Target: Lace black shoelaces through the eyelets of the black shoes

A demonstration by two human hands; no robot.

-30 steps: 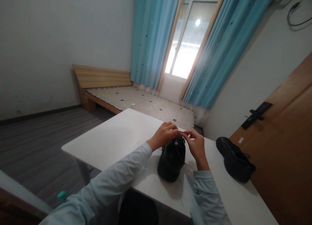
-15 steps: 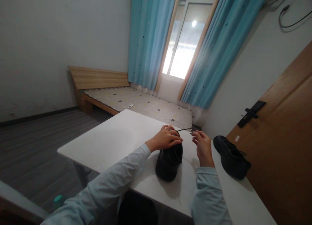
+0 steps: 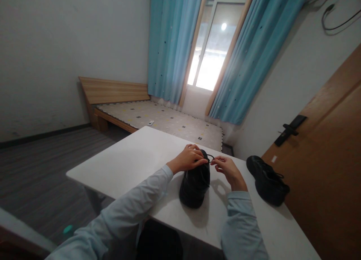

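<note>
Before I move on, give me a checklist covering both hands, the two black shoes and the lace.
1. Left hand on the near black lace-up shoe: ok, laid over its upper part.
2. Thin black shoelace held by the right hand: ok, in the fingers.
3. Near shoe sole-down on the flat white table: ok.
4. Other black lace-up shoe apart from both hands: ok.
5. Lace knotted: cannot tell, left hand covers the lacing.

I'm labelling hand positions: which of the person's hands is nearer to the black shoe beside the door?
Right. The right hand, pinching a lace, is left of that black shoe, apart from it. The left hand is farther left, on the other shoe.
</note>
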